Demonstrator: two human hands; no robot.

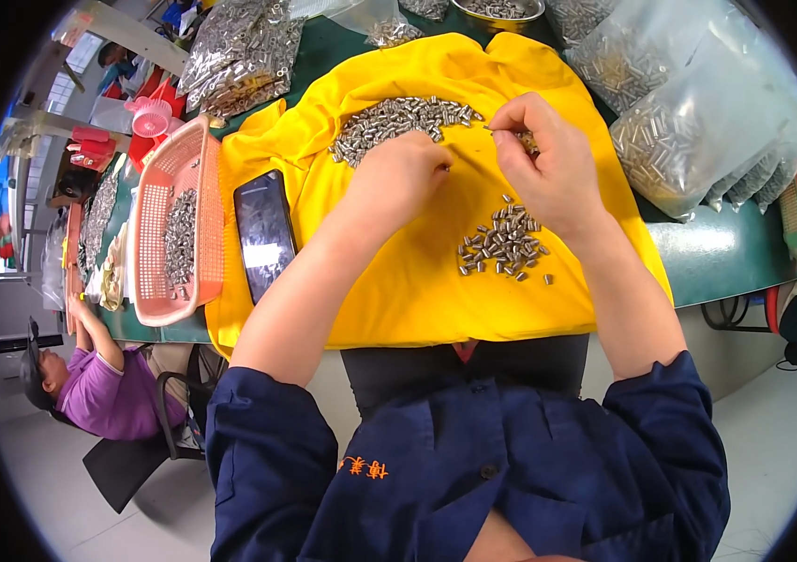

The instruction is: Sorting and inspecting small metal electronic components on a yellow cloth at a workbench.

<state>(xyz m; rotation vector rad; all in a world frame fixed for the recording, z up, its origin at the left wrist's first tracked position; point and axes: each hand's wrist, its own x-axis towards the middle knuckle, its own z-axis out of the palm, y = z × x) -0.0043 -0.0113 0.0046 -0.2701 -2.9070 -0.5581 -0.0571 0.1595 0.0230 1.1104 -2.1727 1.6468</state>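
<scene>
My left hand (400, 176) is curled closed over the yellow cloth (389, 300), fingertips pressed together near a tiny dark tip; what they hold is mostly hidden. To its right, my right hand (553, 159) pinches with thumb and forefinger, a small metal piece showing at the fingertips. More small metal cylinders (528, 143) show in the curl of that hand. Beyond my left hand spreads a large heap of short silvery cylinders (398, 120). A smaller pile of the same cylinders (501, 242) lies on the cloth below my right hand.
Left of the cloth's middle lies a black phone (264, 229), beside a pink basket (211, 253) with metal parts. Bags of metal parts (661, 155) crowd the right; another bag (241, 56) stands far left. A metal bowl (499, 17) sits at the back. A person in purple (117, 398) sits left.
</scene>
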